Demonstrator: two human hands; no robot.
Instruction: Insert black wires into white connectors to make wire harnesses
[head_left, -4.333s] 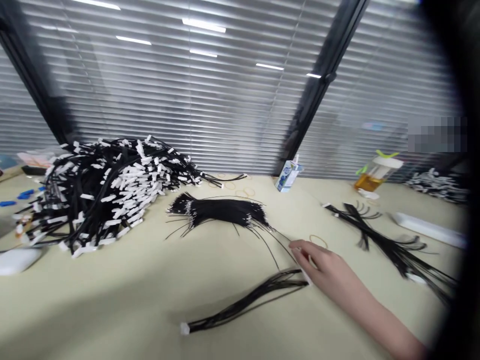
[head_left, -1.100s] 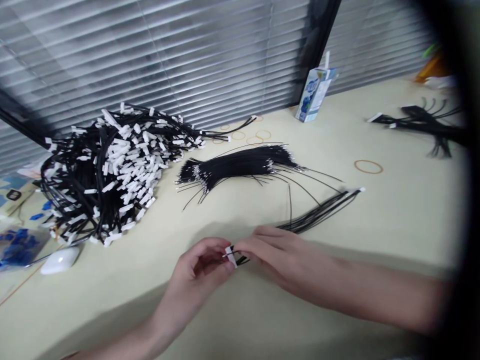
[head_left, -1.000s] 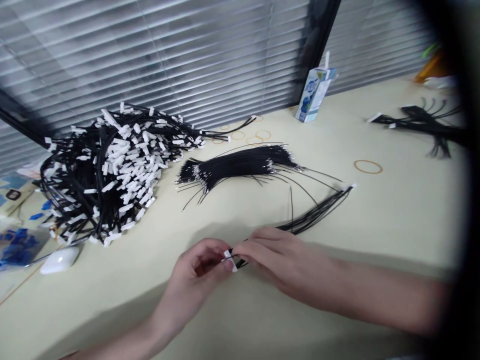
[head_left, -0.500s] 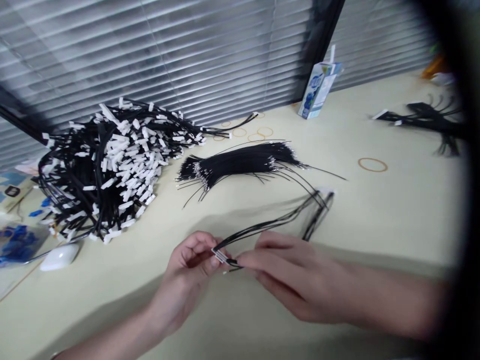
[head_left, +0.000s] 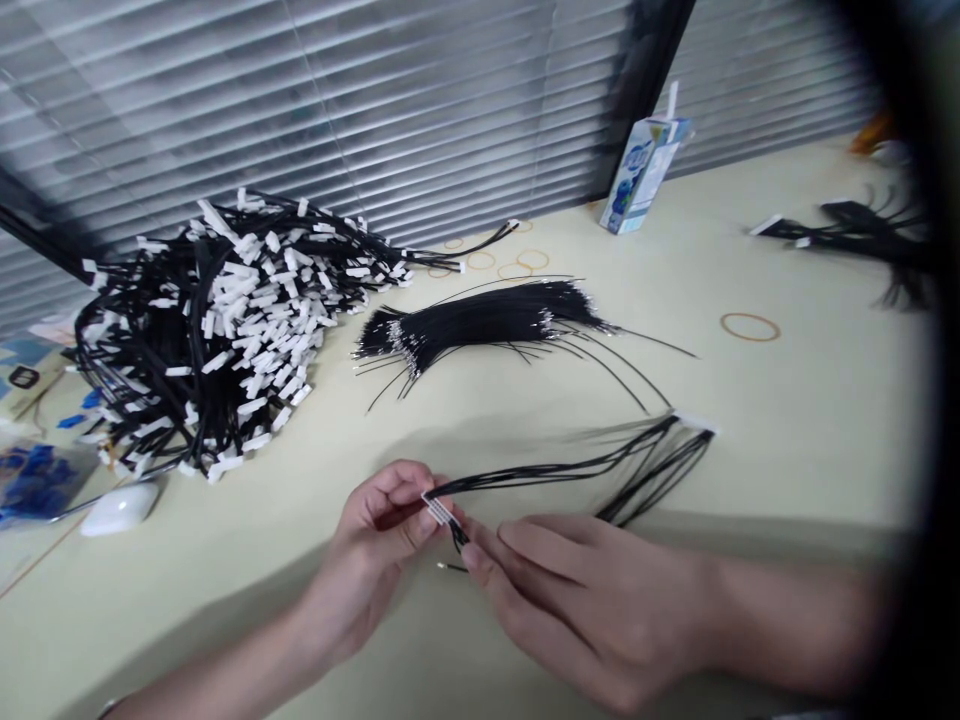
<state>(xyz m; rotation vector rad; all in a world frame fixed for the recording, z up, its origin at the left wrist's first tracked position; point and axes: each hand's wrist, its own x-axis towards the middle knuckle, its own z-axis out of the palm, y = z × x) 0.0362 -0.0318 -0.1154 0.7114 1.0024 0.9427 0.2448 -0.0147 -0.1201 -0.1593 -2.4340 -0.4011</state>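
Note:
Between thumb and fingers, my left hand pinches a white connector housing with rows of small holes. Black wires run from it to a second white connector that lies to the right. My right hand is closed on black wires close to the held connector; one loose wire end with a metal tip pokes out below its fingers. Beyond the hands lies a bundle of loose black wires with metal tips at both ends.
A large heap of black cables with white connectors fills the left. Near it are a white computer mouse and a bag of blue pieces. A drink carton, rubber bands and more black cables stand or lie further right.
My right hand has shifted down and slightly left beside the connector. The far connector has swung right and down, spreading the wires. My left hand stays nearly still.

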